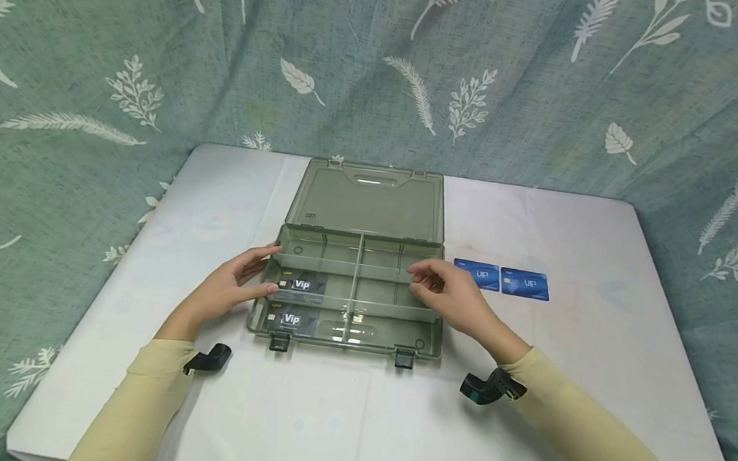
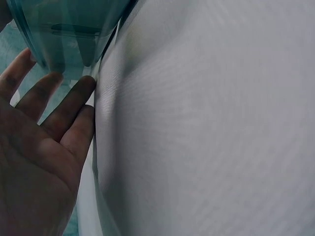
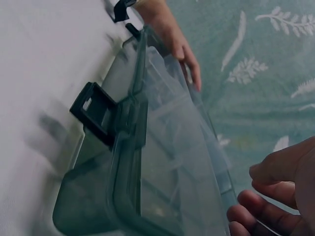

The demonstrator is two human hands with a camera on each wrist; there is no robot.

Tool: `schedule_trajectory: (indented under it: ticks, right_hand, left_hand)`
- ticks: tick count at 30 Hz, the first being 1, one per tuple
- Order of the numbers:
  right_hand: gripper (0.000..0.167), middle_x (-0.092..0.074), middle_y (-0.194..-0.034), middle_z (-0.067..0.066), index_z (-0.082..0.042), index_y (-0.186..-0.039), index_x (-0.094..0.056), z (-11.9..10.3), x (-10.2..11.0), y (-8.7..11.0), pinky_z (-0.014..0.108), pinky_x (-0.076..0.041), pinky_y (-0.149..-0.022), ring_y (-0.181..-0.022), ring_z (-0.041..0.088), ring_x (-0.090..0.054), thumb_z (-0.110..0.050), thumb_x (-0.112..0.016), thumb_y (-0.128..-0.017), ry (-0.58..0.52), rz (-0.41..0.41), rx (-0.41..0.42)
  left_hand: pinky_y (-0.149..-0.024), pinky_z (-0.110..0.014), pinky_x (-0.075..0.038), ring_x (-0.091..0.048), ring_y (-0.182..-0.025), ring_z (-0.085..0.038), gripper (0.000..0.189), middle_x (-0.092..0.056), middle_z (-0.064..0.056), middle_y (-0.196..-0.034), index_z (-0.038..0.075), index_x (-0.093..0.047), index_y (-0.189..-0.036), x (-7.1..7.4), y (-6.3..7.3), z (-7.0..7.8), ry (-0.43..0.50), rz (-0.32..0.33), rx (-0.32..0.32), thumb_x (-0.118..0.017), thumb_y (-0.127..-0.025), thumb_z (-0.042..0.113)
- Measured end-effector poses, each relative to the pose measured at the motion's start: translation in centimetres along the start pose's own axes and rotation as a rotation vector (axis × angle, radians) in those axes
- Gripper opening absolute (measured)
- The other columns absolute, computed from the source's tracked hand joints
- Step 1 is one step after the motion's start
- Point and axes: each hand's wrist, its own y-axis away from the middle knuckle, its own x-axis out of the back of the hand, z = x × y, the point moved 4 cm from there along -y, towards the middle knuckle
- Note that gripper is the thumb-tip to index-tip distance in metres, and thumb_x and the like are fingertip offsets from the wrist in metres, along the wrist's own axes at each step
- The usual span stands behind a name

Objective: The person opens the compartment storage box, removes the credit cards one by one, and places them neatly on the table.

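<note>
A translucent green plastic organizer box (image 1: 359, 347) lies on the table with its lid (image 1: 371, 201) folded back. Dividers split it into several compartments. In the left column, one black Vip card (image 1: 301, 285) lies in the middle compartment and another black Vip card (image 1: 291, 320) in the front one. My left hand (image 1: 227, 288) rests at the box's left side, fingertips at the wall and thumb at its edge. Over the right column hovers my right hand (image 1: 452, 293), fingers loosely bent; the right wrist view shows nothing between thumb and fingers (image 3: 266, 206).
Two blue VIP cards lie side by side right of the box, a nearer blue card (image 1: 487, 279) and a farther blue card (image 1: 525, 284). Two black latches (image 1: 279, 343) stick out at the box's front. A leaf-patterned curtain (image 1: 370, 62) hangs behind the white table (image 1: 312, 423).
</note>
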Motion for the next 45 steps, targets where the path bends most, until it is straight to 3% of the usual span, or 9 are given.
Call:
schedule_trajectory:
  ticks: [14,33,40,45]
  right_hand:
    - [0.026,-0.067,-0.104,-0.004,-0.013,-0.125,-0.069,-2.4,-2.4,-2.6,0.030,-0.058,-0.082,-0.093,0.012,-0.063,-0.017,-0.067,-0.100,-0.014,-0.102,0.109]
    - [0.029,-0.069,-0.107,0.002,-0.007,-0.128,-0.067,-5.8,-5.5,-6.4,0.025,-0.057,-0.091,-0.099,0.015,-0.066,-0.011,-0.065,-0.100,-0.137,-0.277,0.139]
    - [0.036,-0.069,-0.115,0.002,-0.006,-0.134,-0.064,-7.2,-6.6,-7.6,0.025,-0.057,-0.090,-0.105,0.018,-0.065,-0.016,-0.067,-0.100,-0.198,-0.356,0.075]
    - [0.047,-0.064,-0.128,0.014,0.004,-0.143,-0.053,-7.6,-7.8,-8.1,0.040,-0.055,-0.102,-0.117,0.030,-0.064,-0.016,-0.064,-0.102,-0.337,-0.489,-0.027]
  left_hand:
    - [-0.124,-0.054,-0.025,-0.029,-0.149,-0.042,0.074,-0.022,-0.006,-0.168,0.023,-0.037,-0.159,0.2,0.1,0.1,-0.013,0.000,0.005,-0.075,-0.096,0.030]
    - [-0.124,-0.053,-0.025,-0.028,-0.150,-0.040,0.072,-0.022,-0.005,-0.168,0.025,-0.039,-0.158,0.0,-0.1,-0.1,0.001,0.001,-0.015,-0.075,-0.095,0.027]
    - [-0.124,-0.054,-0.025,-0.028,-0.150,-0.039,0.072,-0.022,-0.006,-0.167,0.024,-0.039,-0.158,-0.1,-0.2,-0.1,0.012,0.004,-0.015,-0.075,-0.095,0.025]
    - [-0.124,-0.054,-0.025,-0.028,-0.150,-0.039,0.072,-0.023,-0.005,-0.167,0.024,-0.039,-0.158,0.0,-0.2,-0.1,0.015,0.003,-0.015,-0.075,-0.095,0.026]
